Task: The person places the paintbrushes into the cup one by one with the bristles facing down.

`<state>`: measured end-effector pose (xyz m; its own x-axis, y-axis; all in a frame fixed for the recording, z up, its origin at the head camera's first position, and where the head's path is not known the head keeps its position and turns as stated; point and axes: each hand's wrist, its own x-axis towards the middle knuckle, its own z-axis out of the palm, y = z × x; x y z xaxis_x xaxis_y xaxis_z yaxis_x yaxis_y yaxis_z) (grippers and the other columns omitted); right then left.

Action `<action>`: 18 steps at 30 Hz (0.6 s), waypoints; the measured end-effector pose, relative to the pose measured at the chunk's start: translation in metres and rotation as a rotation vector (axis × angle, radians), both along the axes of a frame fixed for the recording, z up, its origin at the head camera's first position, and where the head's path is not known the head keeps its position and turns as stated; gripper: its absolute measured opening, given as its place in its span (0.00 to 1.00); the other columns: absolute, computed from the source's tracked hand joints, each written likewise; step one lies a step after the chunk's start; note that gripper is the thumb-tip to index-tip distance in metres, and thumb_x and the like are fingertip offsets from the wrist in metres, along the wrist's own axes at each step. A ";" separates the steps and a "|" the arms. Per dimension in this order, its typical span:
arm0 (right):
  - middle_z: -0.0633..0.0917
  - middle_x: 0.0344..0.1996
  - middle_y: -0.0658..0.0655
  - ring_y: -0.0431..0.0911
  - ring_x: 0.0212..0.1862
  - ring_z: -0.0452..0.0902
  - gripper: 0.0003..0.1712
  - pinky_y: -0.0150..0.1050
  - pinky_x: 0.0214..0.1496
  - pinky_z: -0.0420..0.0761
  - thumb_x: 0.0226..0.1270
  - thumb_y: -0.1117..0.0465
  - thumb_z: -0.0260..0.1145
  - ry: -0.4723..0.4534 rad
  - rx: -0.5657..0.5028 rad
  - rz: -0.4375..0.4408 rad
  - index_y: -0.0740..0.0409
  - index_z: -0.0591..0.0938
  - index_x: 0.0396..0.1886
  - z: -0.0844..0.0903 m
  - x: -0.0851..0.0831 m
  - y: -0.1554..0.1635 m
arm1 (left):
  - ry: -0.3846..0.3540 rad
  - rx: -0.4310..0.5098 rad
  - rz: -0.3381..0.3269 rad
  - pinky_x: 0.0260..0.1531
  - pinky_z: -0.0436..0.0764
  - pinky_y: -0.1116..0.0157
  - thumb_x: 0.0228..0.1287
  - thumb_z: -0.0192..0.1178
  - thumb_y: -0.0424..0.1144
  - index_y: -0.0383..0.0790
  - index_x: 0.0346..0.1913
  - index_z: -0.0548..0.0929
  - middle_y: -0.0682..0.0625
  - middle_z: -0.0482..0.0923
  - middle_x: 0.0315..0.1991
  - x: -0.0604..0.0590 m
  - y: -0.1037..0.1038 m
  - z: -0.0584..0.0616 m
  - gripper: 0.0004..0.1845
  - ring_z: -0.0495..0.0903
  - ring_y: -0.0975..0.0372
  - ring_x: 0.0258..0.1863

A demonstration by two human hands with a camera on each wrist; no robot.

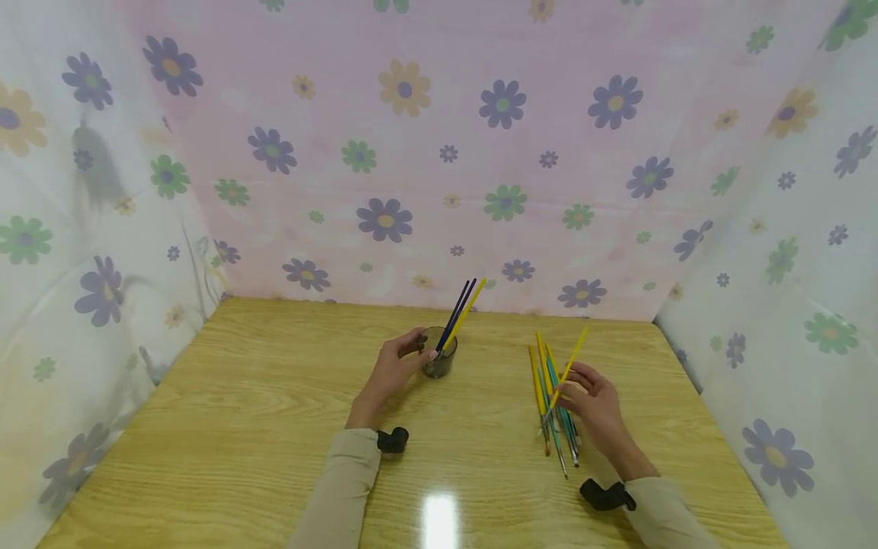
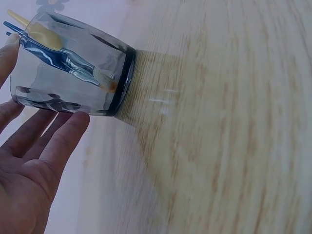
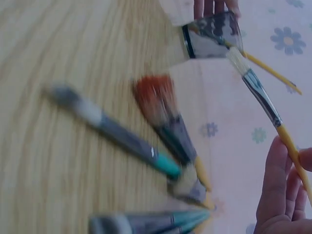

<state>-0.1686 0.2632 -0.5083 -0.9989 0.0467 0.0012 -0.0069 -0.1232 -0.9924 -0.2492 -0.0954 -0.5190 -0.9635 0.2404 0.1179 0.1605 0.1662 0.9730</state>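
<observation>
A smoky clear glass stands upright on the table, with two dark blue paintbrushes and a yellow one leaning in it, bristles down. My left hand holds this glass by its side; the left wrist view shows the thumb by the rim and fingers along the wall of the glass. Between thumb and fingers, my right hand pinches a yellow-handled paintbrush. Its pale flat bristles point downward over a loose pile of yellow and teal paintbrushes.
The wooden table carries the glass toward the back middle and the brush pile at the right. Flower-patterned cloth hangs behind the table and along both sides. In the right wrist view, a brush with reddish bristles lies among the pile.
</observation>
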 end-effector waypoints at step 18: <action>0.79 0.40 0.54 0.42 0.34 0.87 0.17 0.37 0.41 0.89 0.68 0.80 0.61 0.153 -0.170 -0.169 0.62 0.76 0.52 0.002 -0.016 -0.064 | 0.004 -0.014 0.012 0.64 0.77 0.48 0.70 0.67 0.40 0.35 0.76 0.68 0.34 0.73 0.68 0.000 0.000 0.000 0.35 0.73 0.45 0.68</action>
